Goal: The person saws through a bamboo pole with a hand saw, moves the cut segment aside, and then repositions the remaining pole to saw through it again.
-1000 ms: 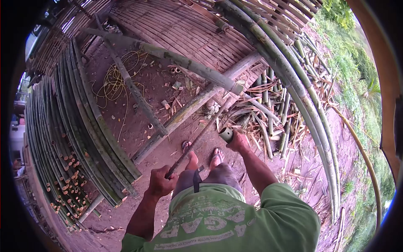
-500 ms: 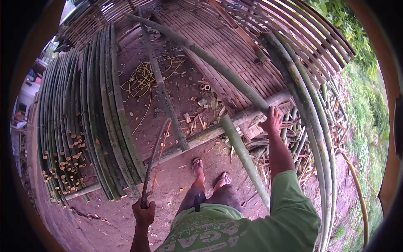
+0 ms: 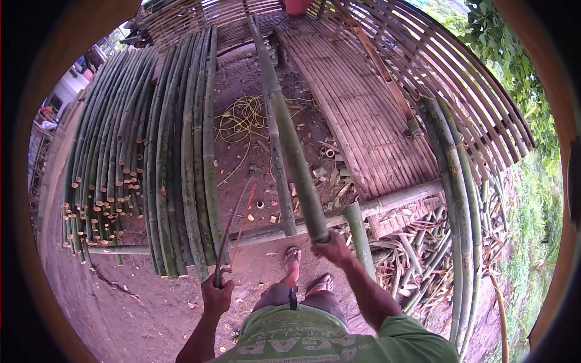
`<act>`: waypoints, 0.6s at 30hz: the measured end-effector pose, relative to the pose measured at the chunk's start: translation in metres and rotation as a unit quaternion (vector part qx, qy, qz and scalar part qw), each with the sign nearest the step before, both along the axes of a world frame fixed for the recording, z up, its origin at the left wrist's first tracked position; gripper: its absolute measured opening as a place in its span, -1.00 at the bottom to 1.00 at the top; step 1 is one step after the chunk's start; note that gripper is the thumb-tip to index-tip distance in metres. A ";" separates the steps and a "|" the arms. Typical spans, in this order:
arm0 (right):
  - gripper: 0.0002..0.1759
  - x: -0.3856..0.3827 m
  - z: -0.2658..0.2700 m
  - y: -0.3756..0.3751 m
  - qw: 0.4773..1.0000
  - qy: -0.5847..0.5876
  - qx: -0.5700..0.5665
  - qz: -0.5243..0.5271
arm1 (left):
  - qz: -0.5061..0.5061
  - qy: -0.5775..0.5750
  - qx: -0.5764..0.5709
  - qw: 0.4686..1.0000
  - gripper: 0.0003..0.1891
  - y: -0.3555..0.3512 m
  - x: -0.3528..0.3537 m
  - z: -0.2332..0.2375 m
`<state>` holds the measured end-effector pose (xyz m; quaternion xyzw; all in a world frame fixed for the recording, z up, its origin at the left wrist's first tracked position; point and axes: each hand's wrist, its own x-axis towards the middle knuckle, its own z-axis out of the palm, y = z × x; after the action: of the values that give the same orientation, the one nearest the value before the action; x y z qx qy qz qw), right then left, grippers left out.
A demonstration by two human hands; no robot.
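Observation:
My left hand (image 3: 216, 295) is closed round the handle of a bow saw (image 3: 226, 239), which has a dark curved frame and a thin orange-red blade. The saw points up and away, near the cut ends of the bamboo stack. My right hand (image 3: 333, 249) grips the near end of a long green bamboo pole (image 3: 290, 151). This pole slants away from me toward the far slatted wall, above a thinner pole (image 3: 278, 175). Just right of my right hand, a shorter bamboo length (image 3: 360, 239) leans at the cross beam (image 3: 393, 199).
Stacked bamboo poles (image 3: 181, 151) fill the left side. A slatted bamboo platform (image 3: 357, 103) stands on the right, beside upright poles (image 3: 457, 175). Yellow rope (image 3: 242, 118) lies coiled on the dirt. Bamboo scraps (image 3: 423, 260) are heaped at lower right.
My right hand has moved left and closer, swinging the pole's near end left; its fingers, spread on the end before, are now wrapped round it. My left hand still holds the saw. The view has shifted.

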<state>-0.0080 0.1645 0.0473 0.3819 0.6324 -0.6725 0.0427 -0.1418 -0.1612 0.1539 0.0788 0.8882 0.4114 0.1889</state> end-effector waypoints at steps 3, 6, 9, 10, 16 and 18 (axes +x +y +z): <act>-0.28 -0.049 -0.035 -0.116 0.990 -0.007 -0.128 0.057 | -0.006 0.028 -0.005 1.000 -0.68 0.002 -0.006 0.000; -0.03 -0.044 -0.078 -0.163 0.987 -0.109 0.045 0.108 | -0.018 0.046 -0.013 0.999 -0.68 0.002 -0.009 0.011; 0.14 -0.034 -0.099 -0.175 0.989 -0.107 0.074 0.076 | -0.021 0.044 -0.039 0.998 -0.68 -0.002 -0.008 0.022; 0.16 -0.032 -0.099 -0.177 0.989 -0.111 0.057 0.077 | -0.017 0.037 -0.047 0.998 -0.69 -0.004 -0.006 0.022; 0.29 -0.033 -0.117 -0.175 0.975 -0.164 0.076 0.130 | -0.018 0.001 -0.049 0.999 -0.69 0.010 -0.009 0.009; 0.31 -0.026 -0.132 -0.175 0.967 -0.179 0.113 0.140 | -0.025 -0.011 -0.045 0.999 -0.68 0.016 -0.014 0.004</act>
<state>-0.0343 -0.0106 -0.0850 0.4061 0.7333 -0.5051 0.2055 -0.1555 -0.1449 0.1577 0.0879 0.9013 0.3673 0.2120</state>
